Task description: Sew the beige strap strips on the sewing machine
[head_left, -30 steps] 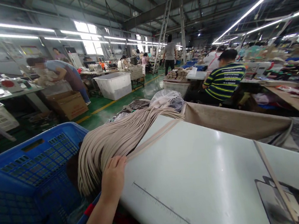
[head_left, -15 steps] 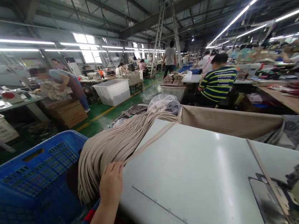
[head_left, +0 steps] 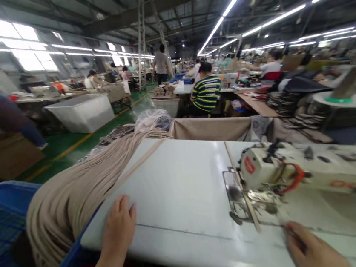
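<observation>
My left hand (head_left: pixel 119 223) rests on the white sewing table (head_left: pixel 177 180) near its left edge, thumb apart from the fingers, holding nothing visible. Beside it a thick bundle of long beige fabric strips (head_left: pixel 72 192) drapes over the table's edge. One loose strip (head_left: pixel 139 161) lies across the tabletop corner. My right hand (head_left: pixel 311 249) is at the front right, blurred, its fingers curled together around something dark and small that I cannot make out. Just ahead of it stands the sewing machine (head_left: pixel 265 166), with another narrow beige strip (head_left: pixel 246 198) running past its needle area.
A blue plastic crate (head_left: pixel 14 190) is at the left, below the bundle. Behind the table stretches a beige cloth-lined bin (head_left: pixel 209 127). A white tub (head_left: pixel 82 114) stands on the green floor. A person in a striped shirt (head_left: pixel 207 91) sits beyond, with other workers farther back.
The view has swung to the right, bringing the sewing machine and my right hand into sight. My left hand has left the strip at the bundle and now lies on the tabletop.
</observation>
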`<action>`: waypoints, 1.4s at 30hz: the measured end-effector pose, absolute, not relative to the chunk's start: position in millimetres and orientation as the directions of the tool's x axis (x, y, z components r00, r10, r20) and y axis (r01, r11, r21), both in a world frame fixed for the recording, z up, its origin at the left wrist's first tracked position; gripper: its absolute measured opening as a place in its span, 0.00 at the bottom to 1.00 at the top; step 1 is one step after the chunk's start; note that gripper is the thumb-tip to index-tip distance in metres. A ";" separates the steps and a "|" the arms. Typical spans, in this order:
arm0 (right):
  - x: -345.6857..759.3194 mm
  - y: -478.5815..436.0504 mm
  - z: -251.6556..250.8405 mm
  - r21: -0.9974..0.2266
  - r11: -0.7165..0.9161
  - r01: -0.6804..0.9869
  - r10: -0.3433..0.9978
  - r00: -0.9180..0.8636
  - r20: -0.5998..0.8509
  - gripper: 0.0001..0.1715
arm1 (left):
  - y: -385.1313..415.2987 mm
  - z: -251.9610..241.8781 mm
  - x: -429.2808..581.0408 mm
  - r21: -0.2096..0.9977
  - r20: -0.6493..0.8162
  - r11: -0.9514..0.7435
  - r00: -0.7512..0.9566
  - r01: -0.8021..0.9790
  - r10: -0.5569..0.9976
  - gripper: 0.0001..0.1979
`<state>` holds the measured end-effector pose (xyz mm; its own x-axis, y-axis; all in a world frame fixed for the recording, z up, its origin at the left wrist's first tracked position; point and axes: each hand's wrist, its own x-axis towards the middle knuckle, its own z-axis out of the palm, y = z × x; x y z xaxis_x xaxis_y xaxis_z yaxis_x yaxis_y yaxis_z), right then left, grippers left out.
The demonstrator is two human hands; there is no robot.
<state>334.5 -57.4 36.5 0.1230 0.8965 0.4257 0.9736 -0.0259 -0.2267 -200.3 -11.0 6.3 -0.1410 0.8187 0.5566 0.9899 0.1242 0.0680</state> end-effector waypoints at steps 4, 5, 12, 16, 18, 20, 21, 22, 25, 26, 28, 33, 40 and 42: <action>339.4 -64.1 30.6 -0.135 -0.034 0.990 0.913 0.085 0.398 0.18 | -9.5 2.4 -102.1 0.098 0.467 -0.242 0.170 0.965 0.868 0.24; 338.6 -64.1 29.2 -0.127 -0.020 0.992 0.911 0.071 0.406 0.18 | -9.8 4.0 -77.5 0.112 0.449 -0.333 0.252 0.936 0.858 0.23; 340.8 -66.4 21.8 -0.138 0.128 0.982 0.857 -0.039 0.514 0.15 | -9.6 18.6 63.7 0.186 0.334 -0.657 0.582 0.730 0.741 0.25; 342.8 -67.8 22.0 -0.159 0.180 0.971 0.849 -0.072 0.524 0.15 | -9.6 18.3 105.9 0.217 0.351 -0.673 0.587 0.707 0.730 0.25; 342.6 -68.5 22.1 -0.179 0.195 0.964 0.855 -0.077 0.513 0.15 | -9.7 17.7 113.7 0.233 0.372 -0.667 0.569 0.708 0.734 0.23; 342.3 -69.1 21.5 -0.196 0.210 0.958 0.856 -0.083 0.510 0.16 | -9.5 18.0 114.7 0.244 0.382 -0.662 0.558 0.708 0.737 0.21; 342.2 -69.2 20.9 -0.199 0.216 0.956 0.855 -0.086 0.512 0.16 | -9.3 18.5 113.7 0.246 0.383 -0.664 0.559 0.706 0.735 0.20; 342.1 -69.3 20.3 -0.201 0.220 0.955 0.853 -0.088 0.515 0.16 | -8.9 19.2 112.3 0.247 0.382 -0.668 0.563 0.702 0.733 0.20; 342.0 -69.6 18.9 -0.204 0.220 0.954 0.849 -0.084 0.522 0.16 | -6.1 21.7 108.7 0.252 0.372 -0.676 0.576 0.693 0.728 0.21; 342.0 -69.7 18.9 -0.205 0.219 0.954 0.849 -0.083 0.522 0.16 | -4.4 22.3 108.2 0.251 0.368 -0.677 0.579 0.692 0.728 0.21; 342.1 -70.2 19.3 -0.212 0.218 0.953 0.852 -0.080 0.518 0.16 | 0.2 22.7 108.5 0.241 0.355 -0.678 0.588 0.694 0.727 0.21; 340.8 -71.4 21.5 -0.231 0.188 0.955 0.867 -0.052 0.495 0.17 | 14.1 20.7 110.9 0.225 0.326 -0.679 0.603 0.699 0.728 0.21; 337.8 -70.3 26.1 -0.204 0.170 0.964 0.875 -0.053 0.481 0.15 | 22.7 21.1 112.4 0.220 0.328 -0.657 0.579 0.721 0.746 0.23; 337.8 -70.3 26.7 -0.194 0.165 0.967 0.876 -0.053 0.479 0.15 | 23.7 22.8 113.8 0.221 0.322 -0.644 0.569 0.733 0.757 0.22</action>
<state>337.8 -70.3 26.7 -0.0534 0.8761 0.4792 0.9670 0.1651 -0.1941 113.8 23.7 22.8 0.5687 0.7570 0.3217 0.7325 -0.6440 0.2206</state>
